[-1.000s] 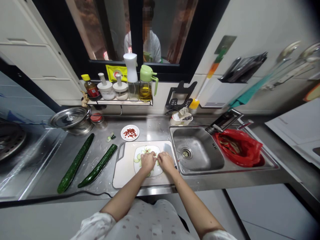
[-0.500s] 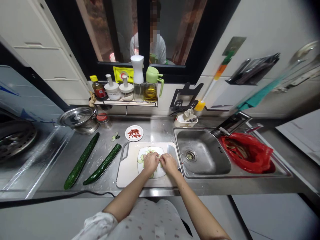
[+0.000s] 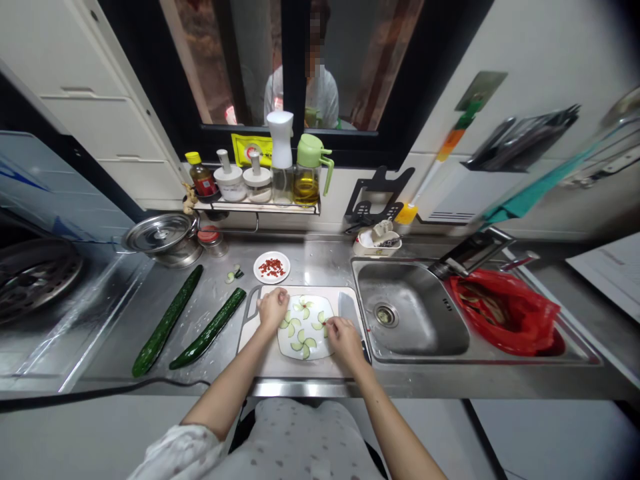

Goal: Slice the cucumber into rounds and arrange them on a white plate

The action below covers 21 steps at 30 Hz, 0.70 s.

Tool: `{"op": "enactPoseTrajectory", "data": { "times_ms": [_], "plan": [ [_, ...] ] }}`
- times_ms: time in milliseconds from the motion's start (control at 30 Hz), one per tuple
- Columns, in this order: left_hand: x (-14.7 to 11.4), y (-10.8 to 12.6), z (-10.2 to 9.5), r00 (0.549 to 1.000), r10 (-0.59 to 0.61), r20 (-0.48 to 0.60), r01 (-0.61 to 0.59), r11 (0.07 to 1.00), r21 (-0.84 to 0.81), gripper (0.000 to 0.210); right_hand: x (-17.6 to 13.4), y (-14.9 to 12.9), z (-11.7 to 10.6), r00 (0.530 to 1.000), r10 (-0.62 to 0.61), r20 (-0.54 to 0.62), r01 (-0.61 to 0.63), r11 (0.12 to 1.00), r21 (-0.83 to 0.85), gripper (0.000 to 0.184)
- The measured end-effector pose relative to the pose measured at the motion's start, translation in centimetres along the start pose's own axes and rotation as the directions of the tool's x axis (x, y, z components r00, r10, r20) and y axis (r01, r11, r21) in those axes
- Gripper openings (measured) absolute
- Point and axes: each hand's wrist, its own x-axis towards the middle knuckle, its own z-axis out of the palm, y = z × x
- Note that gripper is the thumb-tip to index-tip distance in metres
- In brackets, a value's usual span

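We see red bits (image 3: 273, 267) in the dish (image 3: 257, 271), our left hand (image 3: 273, 309) half curled, cucumber slices (image 3: 311, 343) on the plate (image 3: 285, 347), our right hand (image 3: 345, 337) nearly pinched at its right side, brownish scraps (image 3: 484, 303) in a red bag (image 3: 541, 315). We cannot tell either hand's hold.

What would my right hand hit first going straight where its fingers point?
Your right hand would probably meet the nearest cucumber slices on the white plate first, though depth is unclear.
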Motion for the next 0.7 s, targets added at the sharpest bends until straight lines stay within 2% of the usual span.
{"op": "enactPoseTrajectory", "data": {
  "times_ms": [67,233,433,700],
  "plan": [
    [1.8,-0.9,-0.8,0.997,-0.055,-0.061,0.055,0.998,-0.003,0.019,-0.3,0.1,0.0,1.000,0.009,-0.004,-0.008,1.000,0.024,0.022],
    [6.5,-2.6,-2.8,0.977,-0.183,-0.108,0.190,0.980,0.051,0.023,-0.7,0.3,0.0,1.000,0.006,-0.012,-0.006,0.999,0.041,0.024],
    [10.5,-2.9,-3.4,0.987,-0.117,-0.114,0.144,0.954,0.264,0.028,-0.9,0.5,-0.1,1.000,0.000,-0.021,0.002,0.998,0.070,0.026],
    [12.4,-2.6,-2.4,0.996,-0.072,-0.048,0.085,0.923,0.375,0.030,-1.2,0.9,0.1,1.000,0.004,-0.028,-0.002,0.997,0.074,0.025]
  ]
}}
